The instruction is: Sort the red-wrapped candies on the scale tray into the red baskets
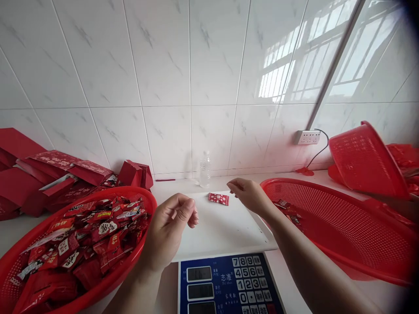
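Note:
A small red packet [218, 199] with white print lies alone on the white pan [212, 237] of a digital scale. My left hand [172, 226] hovers over the pan's left side, fingers curled and thumb resting against them; nothing shows in it. Just right of the packet, apart from it, my right hand [247, 192] hangs above the pan's far right edge. Its fingers are bent together, and no object is visible in them. Below the pan sits the scale's blue keypad panel [225, 283] with its displays.
A red basket [150, 200] at left is heaped with red snack packets [98, 235]. At right, another red basket [353, 226] holds a few packets. Red boxes [65, 174] pile up behind left. A clear bottle [205, 170] stands by the wall; a tilted red basket [366, 161] is far right.

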